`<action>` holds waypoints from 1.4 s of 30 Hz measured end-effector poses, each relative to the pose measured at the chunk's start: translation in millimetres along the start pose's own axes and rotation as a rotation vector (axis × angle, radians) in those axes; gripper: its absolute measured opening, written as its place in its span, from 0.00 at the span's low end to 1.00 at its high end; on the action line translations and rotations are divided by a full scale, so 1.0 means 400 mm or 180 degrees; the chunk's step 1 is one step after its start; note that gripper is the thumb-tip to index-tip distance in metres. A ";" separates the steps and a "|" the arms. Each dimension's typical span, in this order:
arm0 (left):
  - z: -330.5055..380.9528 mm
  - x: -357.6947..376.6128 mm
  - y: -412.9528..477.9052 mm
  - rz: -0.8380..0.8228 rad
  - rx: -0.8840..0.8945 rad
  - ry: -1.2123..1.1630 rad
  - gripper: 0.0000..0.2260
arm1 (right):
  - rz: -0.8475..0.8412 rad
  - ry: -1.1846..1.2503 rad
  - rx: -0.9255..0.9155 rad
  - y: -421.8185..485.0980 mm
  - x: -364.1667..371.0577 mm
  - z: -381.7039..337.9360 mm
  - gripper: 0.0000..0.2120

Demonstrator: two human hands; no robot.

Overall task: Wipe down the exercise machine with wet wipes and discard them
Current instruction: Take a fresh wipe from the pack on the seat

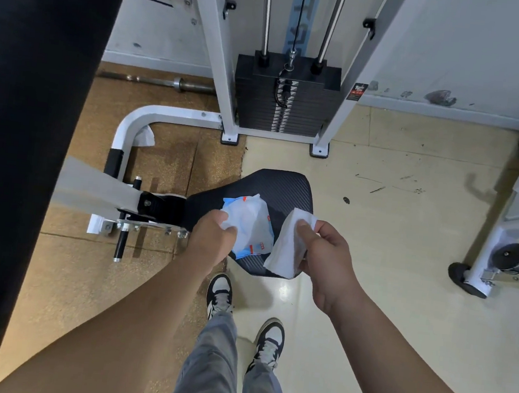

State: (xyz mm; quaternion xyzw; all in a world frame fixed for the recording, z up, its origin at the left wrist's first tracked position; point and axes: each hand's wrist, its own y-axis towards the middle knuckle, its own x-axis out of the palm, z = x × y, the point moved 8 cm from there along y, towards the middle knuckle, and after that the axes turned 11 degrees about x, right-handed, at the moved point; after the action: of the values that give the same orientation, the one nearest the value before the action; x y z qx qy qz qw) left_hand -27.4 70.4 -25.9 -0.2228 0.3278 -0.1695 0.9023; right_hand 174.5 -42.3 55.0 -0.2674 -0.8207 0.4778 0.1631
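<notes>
So far: you have one white wet wipe (pixel 288 247) clear of its packet, so the wiping looks about to start. Nothing shows which parts are already clean.
Left hand: your left hand (pixel 212 236), at centre frame, curls its fingers round the edge of the soft blue-and-white wipes packet (pixel 250 227), which hangs over the seat.
Right hand: your right hand (pixel 325 257), just right of centre, pinches the wipe's top edge between thumb and fingers.
Wipe: it hangs in loose folds, unsoiled as far as you can see, just beside the packet.
Machine: the black ribbed padded seat (pixel 285 186) sits under both hands. The white steel frame (pixel 124 127) and black weight stack (pixel 286 96) stand towards the top of the frame.
Stray scrap: a crumpled white piece (pixel 145 137) lies by the frame's bend at left; whether it is a used wipe, you cannot tell.
Left to do: seemingly seat, frame and pads, then discarding; no bin is in view.
</notes>
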 end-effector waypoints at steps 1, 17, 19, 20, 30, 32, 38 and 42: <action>0.025 -0.004 -0.020 0.0139 0.0016 -0.0267 0.15 | -0.0020 -0.0015 -0.0017 -0.014 -0.004 -0.002 0.06; 0.328 0.016 -0.625 -0.1561 0.0258 -0.2580 0.09 | -0.0439 -0.0348 -0.0385 -0.448 -0.169 0.065 0.13; 0.326 0.024 -0.680 -0.1865 0.0323 -0.2507 0.16 | -0.0348 -0.0297 -0.0414 -0.503 -0.192 0.111 0.14; 0.323 0.027 -0.708 -0.1909 0.0312 -0.2425 0.18 | -0.0272 -0.0248 -0.0440 -0.531 -0.201 0.138 0.15; 0.199 0.066 -1.057 -0.2286 0.0448 -0.1838 0.15 | 0.0487 0.0931 -0.0694 -0.880 -0.252 0.520 0.11; 0.153 0.038 -1.131 -0.2440 0.0426 -0.1915 0.17 | 0.0430 0.1098 -0.0735 -0.955 -0.245 0.596 0.12; 0.041 -0.082 -1.300 -0.2558 0.0451 -0.2078 0.15 | 0.0334 0.1296 -0.0769 -1.080 -0.180 0.756 0.10; -0.050 -0.168 -1.377 -0.2488 0.0511 -0.2088 0.17 | 0.0150 0.1303 -0.0781 -1.119 -0.104 0.835 0.08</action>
State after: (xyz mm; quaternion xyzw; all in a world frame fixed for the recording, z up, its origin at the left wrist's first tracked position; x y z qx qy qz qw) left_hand -177.5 -369.6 277.8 -0.3001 -0.0941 -0.4399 0.8412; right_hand -93.8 -479.2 280.9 -0.3956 -0.8161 0.3139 0.2811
